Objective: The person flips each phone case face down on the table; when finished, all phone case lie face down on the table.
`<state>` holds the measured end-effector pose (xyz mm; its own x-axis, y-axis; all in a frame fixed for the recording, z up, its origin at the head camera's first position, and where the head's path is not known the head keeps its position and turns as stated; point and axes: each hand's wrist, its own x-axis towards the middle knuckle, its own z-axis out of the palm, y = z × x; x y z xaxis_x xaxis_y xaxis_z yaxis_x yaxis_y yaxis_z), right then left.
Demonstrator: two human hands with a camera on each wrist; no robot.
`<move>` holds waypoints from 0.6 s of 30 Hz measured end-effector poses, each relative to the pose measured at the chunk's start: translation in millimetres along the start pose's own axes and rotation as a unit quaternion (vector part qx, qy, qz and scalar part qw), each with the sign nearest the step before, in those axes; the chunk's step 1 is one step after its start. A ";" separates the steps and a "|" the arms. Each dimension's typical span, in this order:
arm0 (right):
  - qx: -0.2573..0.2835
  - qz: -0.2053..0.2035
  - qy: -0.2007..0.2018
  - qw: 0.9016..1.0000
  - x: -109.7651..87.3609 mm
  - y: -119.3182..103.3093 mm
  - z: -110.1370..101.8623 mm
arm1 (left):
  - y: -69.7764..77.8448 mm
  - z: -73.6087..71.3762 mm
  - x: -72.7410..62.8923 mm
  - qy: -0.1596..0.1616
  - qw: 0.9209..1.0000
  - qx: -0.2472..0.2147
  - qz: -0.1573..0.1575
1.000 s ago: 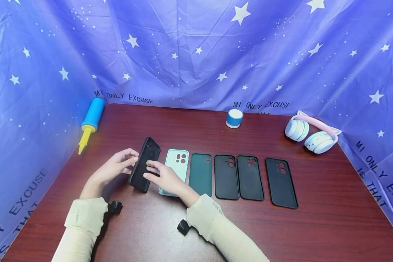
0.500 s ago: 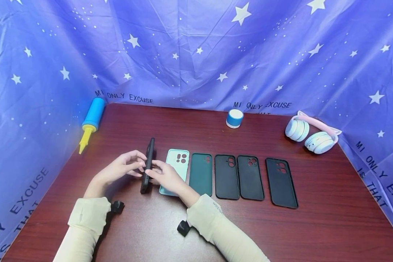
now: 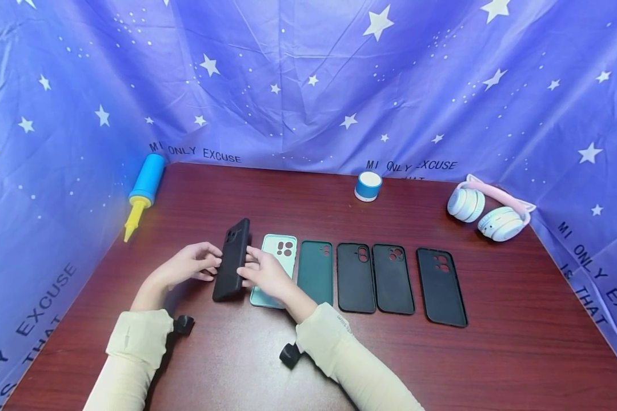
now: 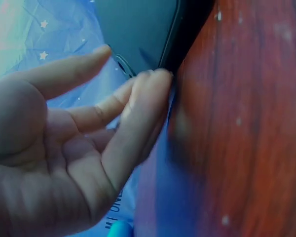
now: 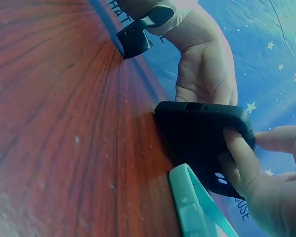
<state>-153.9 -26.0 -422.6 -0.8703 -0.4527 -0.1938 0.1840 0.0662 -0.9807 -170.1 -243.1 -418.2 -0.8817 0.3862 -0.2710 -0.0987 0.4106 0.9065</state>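
A black phone case (image 3: 231,262) stands tilted between my two hands at the left end of a row of cases, its outer back and camera cutout showing in the head view. My right hand (image 3: 269,274) pinches its right edge; the right wrist view shows fingers (image 5: 244,160) on its dark inside and light through the cutout holes. At the opposite edge, my left hand (image 3: 187,265) touches with its fingertips, thumb and fingers loosely bent and apart. Beneath my right hand lies a mint phone case (image 3: 276,257), partly hidden.
To the right lie a dark green phone case (image 3: 315,274) and three black ones, the last black case (image 3: 442,285) set apart. A blue speaker (image 3: 368,186), pink-and-white headphones (image 3: 493,208) and a blue-yellow hand pump (image 3: 146,182) stand farther back on the wooden table (image 3: 298,205).
The black phone case has turned from its inner side, through edge-on, to its outer back. My right hand has gone from touching it with loose fingers to pinching its right edge.
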 end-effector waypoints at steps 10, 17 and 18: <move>-0.124 0.009 0.046 0.991 -0.1 0.3 -2.3 | 3.1 0.2 0.6 0.036 0.999 0.011 -0.038; -0.267 0.002 0.054 0.962 -4.0 -3.4 -4.9 | 1.6 -0.4 -1.1 0.048 0.997 0.037 -0.050; -0.280 0.002 0.054 0.959 -4.6 -4.3 -4.9 | 1.1 -0.5 -0.8 0.050 0.997 0.039 -0.050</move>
<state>-152.9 -19.9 -417.6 -0.9178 -0.3592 -0.1691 -0.0607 0.5479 -0.8343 -169.8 -243.3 -416.8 -0.9109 0.2577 -0.3224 -0.1560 0.5084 0.8469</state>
